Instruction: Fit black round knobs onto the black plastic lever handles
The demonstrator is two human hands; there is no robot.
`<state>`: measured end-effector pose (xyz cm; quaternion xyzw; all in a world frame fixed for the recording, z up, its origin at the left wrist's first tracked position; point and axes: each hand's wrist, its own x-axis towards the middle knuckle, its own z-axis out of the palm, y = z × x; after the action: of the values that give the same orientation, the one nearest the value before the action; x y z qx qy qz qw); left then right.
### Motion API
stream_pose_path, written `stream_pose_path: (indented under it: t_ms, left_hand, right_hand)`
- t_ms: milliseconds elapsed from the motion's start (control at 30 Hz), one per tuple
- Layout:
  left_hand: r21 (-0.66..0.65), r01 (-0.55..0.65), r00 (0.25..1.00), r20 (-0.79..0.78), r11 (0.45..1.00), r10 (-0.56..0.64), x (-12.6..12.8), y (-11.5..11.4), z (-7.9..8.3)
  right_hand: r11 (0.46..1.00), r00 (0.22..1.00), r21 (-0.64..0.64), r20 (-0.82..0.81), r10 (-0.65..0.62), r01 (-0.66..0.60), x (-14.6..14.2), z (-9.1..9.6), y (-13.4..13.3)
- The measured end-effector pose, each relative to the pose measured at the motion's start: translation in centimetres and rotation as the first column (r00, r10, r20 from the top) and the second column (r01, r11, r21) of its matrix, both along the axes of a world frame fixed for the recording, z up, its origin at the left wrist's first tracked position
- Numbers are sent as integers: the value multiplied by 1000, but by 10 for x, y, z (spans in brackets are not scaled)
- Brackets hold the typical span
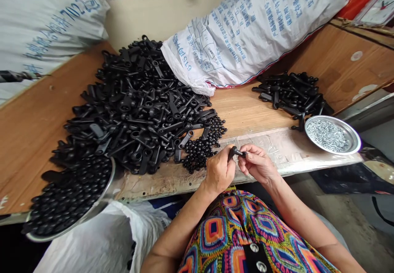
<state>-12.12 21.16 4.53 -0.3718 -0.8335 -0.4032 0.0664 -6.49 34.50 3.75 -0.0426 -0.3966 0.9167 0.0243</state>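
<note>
My left hand is closed around a black crank handle, which sticks out between thumb and fingers at the table's front edge. At the handle's other end, the fingertips of my right hand pinch a small black knob. Fingers partly hide both parts, so I cannot tell how firmly the knob sits on the handle. Just left of my hands lies a heap of loose round black knobs. Behind that rises a big pile of black crank handles.
A metal bowl of black knobs stands at the left front. On the right, a metal dish holds small silvery pins, with a smaller pile of black handles behind it. A white printed sack lies across the back. A drill-like tool juts in from the left.
</note>
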Motion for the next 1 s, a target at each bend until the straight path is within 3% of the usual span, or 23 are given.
stream_pose_path:
  t_ms: [200, 533, 767, 900, 967, 1000]
  left_hand:
    - [-43, -31, 1000, -1, 999, 31, -2, -2, -2]
    - [-196, -138, 967, -236, 971, 90, -5, -1, -12]
    - [-260, -103, 973, -228, 960, 42, -4, 1, -8]
    - [-320, -34, 984, -178, 947, -25, -13, 5, -6]
    - [-350, -2, 982, -178, 937, -64, -18, 11, -9]
    - [-367, 12, 979, -185, 930, -86, -19, 16, -12]
  right_hand:
    - [1000, 1000, 22, -1, -18, 18, -6, 2, -6]
    - [997, 996, -27, 49, -76, 78, -7, 1, -10]
    - [999, 995, 2, 90, -47, 47, -6, 6, -5]
    - [995, 995, 87, 94, 29, -38, -9, 0, 11]
    - [959, 989, 261, 126, 80, -110, -11, -4, 28]
    - [909, 986, 398, 154, 69, -126, -11, -4, 39]
